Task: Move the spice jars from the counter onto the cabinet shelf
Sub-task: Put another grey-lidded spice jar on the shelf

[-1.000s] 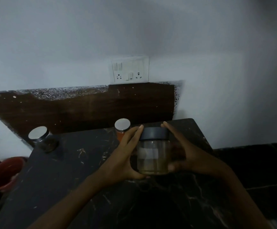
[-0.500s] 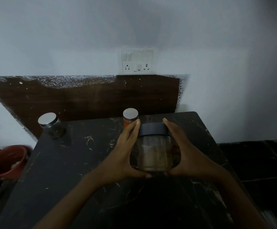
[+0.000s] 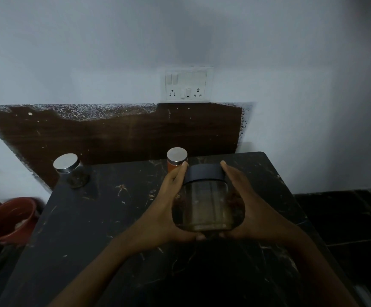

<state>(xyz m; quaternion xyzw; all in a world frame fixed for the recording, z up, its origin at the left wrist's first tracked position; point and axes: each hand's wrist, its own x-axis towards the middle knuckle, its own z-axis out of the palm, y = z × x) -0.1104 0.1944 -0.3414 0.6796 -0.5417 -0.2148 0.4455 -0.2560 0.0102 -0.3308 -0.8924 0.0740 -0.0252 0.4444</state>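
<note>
Two hands point(image 3: 162, 216) point(image 3: 253, 209) cup round clear glass jar point(image 3: 206, 207), dark lid.

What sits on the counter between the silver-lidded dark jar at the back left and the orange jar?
Nothing: in the head view, only bare black counter lies between the dark jar and the orange jar.

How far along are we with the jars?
No shelf or shelved jar is in view, so nothing shows as done. In hand: the dark-lidded jar, held between left hand and right hand. Left on the counter: the orange jar and the silver-lidded jar.
</note>
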